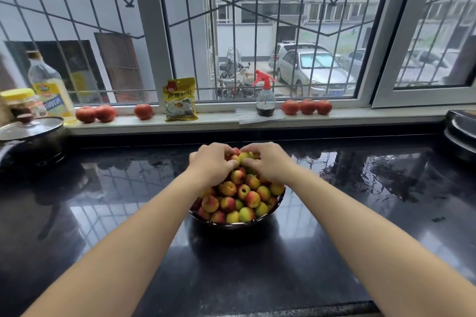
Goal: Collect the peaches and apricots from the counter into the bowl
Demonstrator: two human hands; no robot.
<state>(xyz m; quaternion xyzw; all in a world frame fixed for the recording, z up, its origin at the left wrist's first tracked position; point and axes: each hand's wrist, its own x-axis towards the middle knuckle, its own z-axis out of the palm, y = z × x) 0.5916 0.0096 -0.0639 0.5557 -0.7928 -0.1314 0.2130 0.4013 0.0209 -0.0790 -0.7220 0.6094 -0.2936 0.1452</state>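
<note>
A dark bowl [257, 220] sits mid-counter, heaped with several small red-and-yellow peaches and apricots [239, 199]. Both of my hands are over the far side of the heap. My left hand [212, 163] and my right hand [269, 162] are cupped together around a cluster of the small fruit [244, 156] at the top of the pile. The fingers curl over the fruit and hide most of it. I cannot tell whether the cluster rests on the pile or is lifted.
Glossy black counter [103, 201] all around the bowl. Larger red fruits [95, 113] [307, 106] line the windowsill, with a yellow packet [180, 99], a spray bottle [265, 95] and an oil bottle [50, 87]. A lidded pot [31, 136] stands left, stacked pans [462, 131] right.
</note>
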